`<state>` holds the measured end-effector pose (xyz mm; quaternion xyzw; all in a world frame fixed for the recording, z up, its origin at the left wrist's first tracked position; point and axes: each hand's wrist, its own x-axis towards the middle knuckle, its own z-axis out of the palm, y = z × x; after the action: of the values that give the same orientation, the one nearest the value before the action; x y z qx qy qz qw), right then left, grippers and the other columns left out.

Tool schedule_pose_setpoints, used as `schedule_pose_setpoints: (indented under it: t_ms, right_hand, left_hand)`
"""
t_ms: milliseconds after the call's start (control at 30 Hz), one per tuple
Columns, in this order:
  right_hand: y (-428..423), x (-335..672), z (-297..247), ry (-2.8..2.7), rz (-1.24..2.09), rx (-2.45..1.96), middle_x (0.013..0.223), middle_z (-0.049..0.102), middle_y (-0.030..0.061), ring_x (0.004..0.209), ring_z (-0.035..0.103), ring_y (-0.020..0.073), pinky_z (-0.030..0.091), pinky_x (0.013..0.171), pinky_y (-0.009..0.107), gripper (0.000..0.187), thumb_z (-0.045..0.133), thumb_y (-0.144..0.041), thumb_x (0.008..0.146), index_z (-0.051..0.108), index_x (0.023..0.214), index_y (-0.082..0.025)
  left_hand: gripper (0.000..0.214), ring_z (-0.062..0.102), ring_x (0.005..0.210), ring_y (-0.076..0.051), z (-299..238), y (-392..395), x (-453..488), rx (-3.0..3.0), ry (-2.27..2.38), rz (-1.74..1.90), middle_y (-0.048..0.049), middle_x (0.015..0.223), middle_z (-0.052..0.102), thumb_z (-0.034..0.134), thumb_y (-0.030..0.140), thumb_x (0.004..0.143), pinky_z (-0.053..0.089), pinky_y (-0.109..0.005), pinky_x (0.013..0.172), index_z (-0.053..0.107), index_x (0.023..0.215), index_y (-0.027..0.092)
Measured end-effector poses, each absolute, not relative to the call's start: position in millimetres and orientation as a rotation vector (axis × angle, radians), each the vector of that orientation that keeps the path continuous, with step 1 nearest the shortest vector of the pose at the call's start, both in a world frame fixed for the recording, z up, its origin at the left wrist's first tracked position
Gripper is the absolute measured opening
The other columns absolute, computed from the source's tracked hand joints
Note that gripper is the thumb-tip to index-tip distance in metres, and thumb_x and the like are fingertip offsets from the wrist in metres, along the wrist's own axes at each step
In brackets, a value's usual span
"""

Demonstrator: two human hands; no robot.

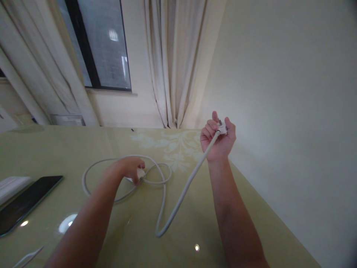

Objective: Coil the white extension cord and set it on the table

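Observation:
Raised above the table near the right wall, my right hand [219,139] is closed around a white power plug [222,128], its prongs pointing up. A thick white cable [182,195] hangs from the plug, dips toward the table and loops back to the left. My left hand [129,168] is closed on a white block [141,174] low over the table, and its fingers hide part of it. The cable's loops [164,173] lie around that hand on the tabletop. I cannot tell exactly what kind of block it is.
A dark flat tablet-like device [28,201] and a white object [12,188] lie on the glossy table [134,238] at left. A thin white cord [28,257] shows at the lower left. Curtains [178,63] hang behind the table, and a wall [292,111] borders its right side.

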<state>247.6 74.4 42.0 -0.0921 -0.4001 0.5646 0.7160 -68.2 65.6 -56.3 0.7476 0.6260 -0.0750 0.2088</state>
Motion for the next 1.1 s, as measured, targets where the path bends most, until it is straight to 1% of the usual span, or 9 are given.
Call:
schedule_pose_setpoints:
  t_ms: [133, 300, 500, 633, 733, 833, 933, 1000, 1100]
  right_hand:
    - [72, 245, 44, -0.873, 1.232, -0.247, 0.062, 0.045, -0.0073, 0.048, 0.028, 0.0094, 0.03, 0.044, 0.028, 0.024, 0.074, -0.047, 0.086, 0.073, 0.097, -0.026]
    - [72, 244, 45, -0.823, 1.315, -0.12, 0.064, 0.048, -0.0077, 0.049, 0.031, 0.0077, 0.032, 0.047, 0.026, 0.022, 0.08, -0.036, 0.081, 0.073, 0.098, -0.024]
    - [72, 242, 47, -0.811, 1.32, -0.164, 0.063, 0.048, -0.0081, 0.049, 0.031, 0.008, 0.031, 0.047, 0.027, 0.017, 0.077, -0.037, 0.085, 0.072, 0.096, -0.025]
    - [71, 238, 47, -0.773, 1.347, -0.165, 0.061, 0.048, -0.0085, 0.047, 0.031, 0.0078, 0.03, 0.046, 0.027, 0.016, 0.076, -0.037, 0.087, 0.072, 0.096, -0.024]
    - [72, 236, 46, -0.788, 1.368, -0.129, 0.062, 0.051, -0.0085, 0.047, 0.035, 0.0066, 0.031, 0.046, 0.025, 0.018, 0.078, -0.036, 0.086, 0.071, 0.098, -0.024]
    - [75, 235, 42, -0.831, 1.373, -0.11, 0.067, 0.055, -0.0081, 0.051, 0.041, 0.0064, 0.035, 0.048, 0.023, 0.026, 0.082, -0.032, 0.079, 0.068, 0.099, -0.026]
    - [76, 231, 38, -0.889, 1.38, -0.143, 0.08, 0.062, -0.0075, 0.059, 0.049, 0.0066, 0.041, 0.055, 0.02, 0.044, 0.084, -0.018, 0.068, 0.058, 0.103, -0.028]
    - [76, 227, 34, -0.957, 1.345, -0.194, 0.087, 0.062, -0.0082, 0.066, 0.054, 0.0076, 0.045, 0.059, 0.02, 0.058, 0.081, -0.012, 0.063, 0.051, 0.108, -0.032]
    - [71, 219, 31, -1.109, 1.227, -0.249, 0.096, 0.06, -0.0086, 0.073, 0.056, 0.008, 0.048, 0.064, 0.021, 0.072, 0.079, -0.008, 0.061, 0.043, 0.117, -0.035]
  left_hand:
    - [0.046, 0.075, 0.105, -0.031, -62, 67, -65, 2.165, 1.712, -0.191, -0.0075, 0.114, 0.082, 0.079, 0.022, 0.057, 0.056, -0.036, 0.086, 0.082, 0.103, 0.025]
    - [0.035, 0.076, 0.095, -0.028, -47, 63, -67, 2.198, 1.637, 0.008, -0.0081, 0.105, 0.082, 0.069, 0.027, 0.065, 0.055, -0.033, 0.081, 0.082, 0.097, 0.021]
    - [0.036, 0.074, 0.092, -0.026, -23, 56, -74, 2.131, 1.443, 0.336, -0.0065, 0.098, 0.081, 0.062, 0.039, 0.076, 0.054, -0.033, 0.082, 0.08, 0.101, 0.021]
    - [0.036, 0.07, 0.091, -0.026, -15, 49, -73, 2.114, 1.303, 0.363, -0.0063, 0.094, 0.078, 0.067, 0.047, 0.08, 0.053, -0.034, 0.083, 0.08, 0.1, 0.02]
    - [0.029, 0.068, 0.089, -0.024, -12, 44, -69, 2.004, 1.197, 0.513, -0.004, 0.091, 0.075, 0.071, 0.047, 0.081, 0.052, -0.033, 0.082, 0.077, 0.092, 0.02]
    - [0.026, 0.067, 0.083, -0.023, -6, 38, -63, 1.738, 1.124, 0.772, -0.0043, 0.088, 0.073, 0.075, 0.044, 0.079, 0.052, -0.032, 0.074, 0.073, 0.088, 0.02]
    - [0.031, 0.068, 0.078, -0.022, 2, 32, -56, 1.415, 1.046, 1.072, -0.0058, 0.087, 0.073, 0.082, 0.041, 0.072, 0.053, -0.031, 0.068, 0.071, 0.089, 0.018]
    - [0.032, 0.068, 0.076, -0.02, 9, 30, -50, 1.245, 0.988, 1.25, -0.0046, 0.085, 0.072, 0.085, 0.038, 0.069, 0.055, -0.03, 0.067, 0.069, 0.088, 0.018]
    - [0.028, 0.068, 0.074, -0.017, 20, 26, -41, 1.13, 0.929, 1.414, -0.0028, 0.085, 0.07, 0.084, 0.034, 0.07, 0.058, -0.026, 0.065, 0.07, 0.086, 0.017]
